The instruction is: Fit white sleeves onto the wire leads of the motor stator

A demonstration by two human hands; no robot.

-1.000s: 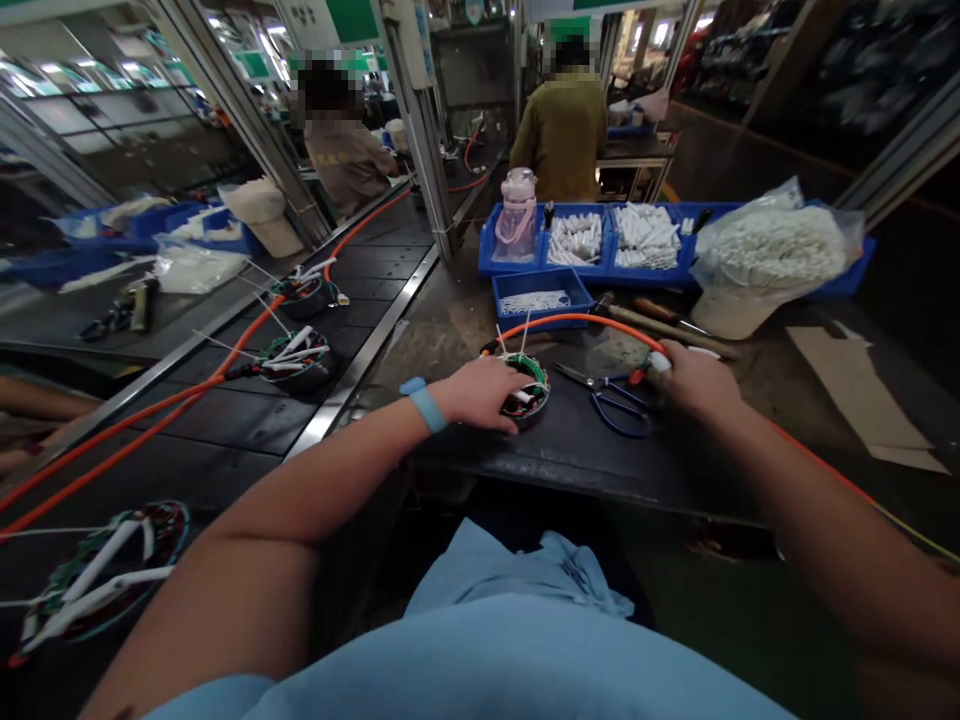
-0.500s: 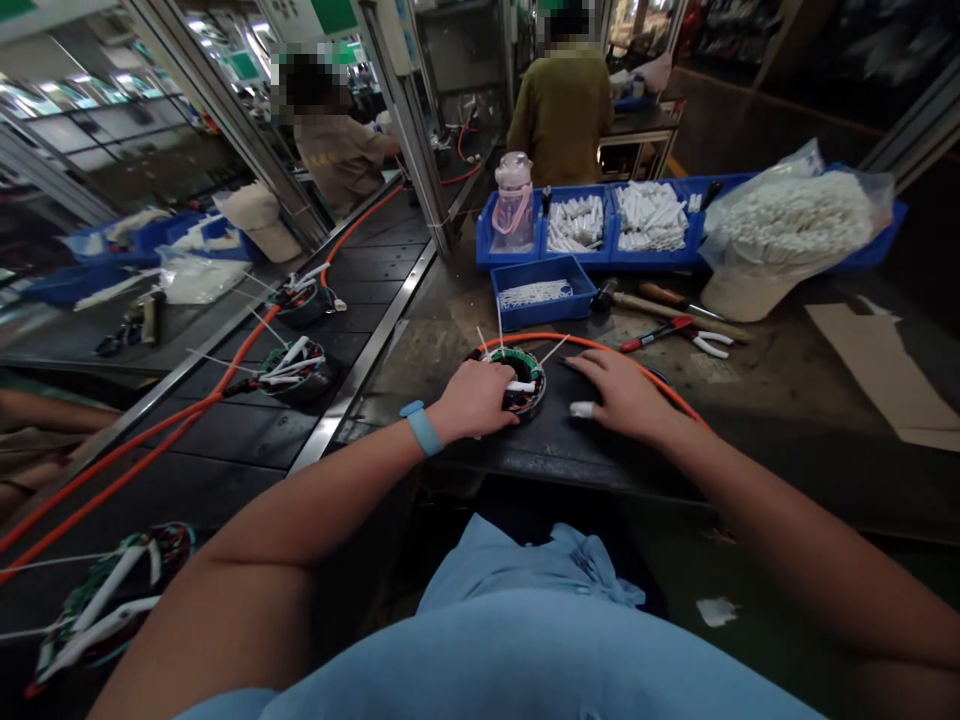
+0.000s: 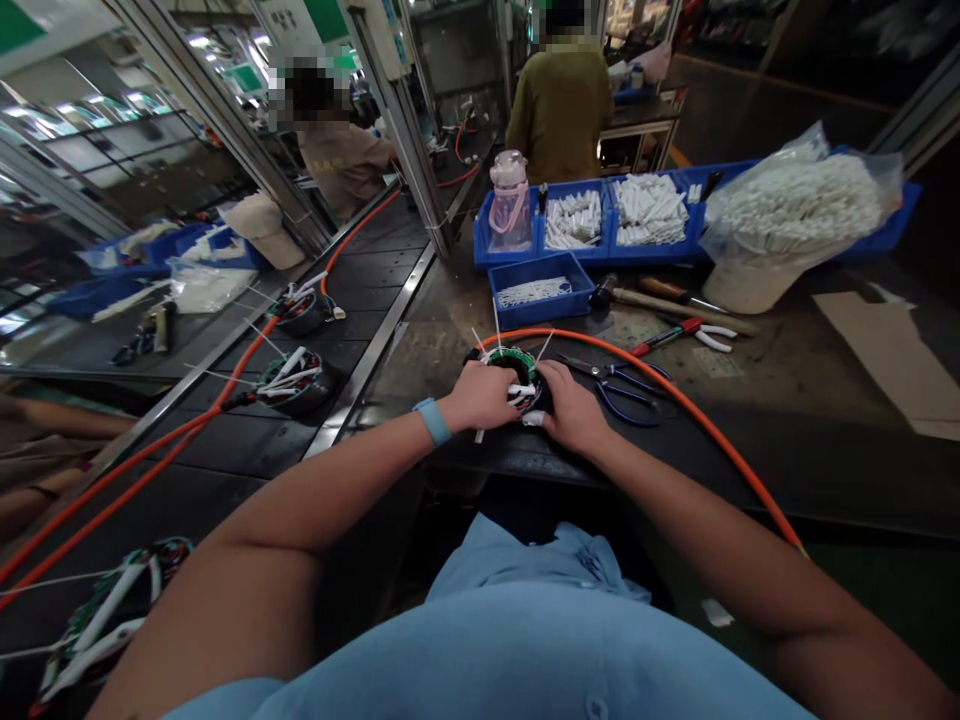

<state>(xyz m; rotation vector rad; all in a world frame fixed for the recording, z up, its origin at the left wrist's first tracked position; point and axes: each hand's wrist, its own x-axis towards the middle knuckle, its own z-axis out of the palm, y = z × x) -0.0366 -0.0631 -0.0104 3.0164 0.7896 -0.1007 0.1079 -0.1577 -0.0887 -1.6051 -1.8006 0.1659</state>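
Observation:
A round motor stator (image 3: 517, 362) with green windings, white sleeves and white cable ties lies on the dark workbench (image 3: 750, 440) in front of me. My left hand (image 3: 480, 397) grips its left side; a blue band is on that wrist. My right hand (image 3: 574, 410) clasps its right side, one fingertip wrapped in white tape. An orange cable (image 3: 675, 400) runs from the stator in an arc to the right and off the bench edge. Blue-handled scissors (image 3: 622, 382) lie just right of my right hand.
Red-handled pliers (image 3: 679, 335) and wooden-handled tools (image 3: 660, 298) lie behind the scissors. Blue bins (image 3: 600, 222) of white sleeves, a pink bottle (image 3: 510, 210) and a bag of white parts (image 3: 795, 215) stand at the back. More stators (image 3: 295, 375) ride the conveyor on the left. Two people work beyond.
My right hand left the pliers at the right, swept left across the bench and now clasps the stator's right side. My left hand stayed on the stator.

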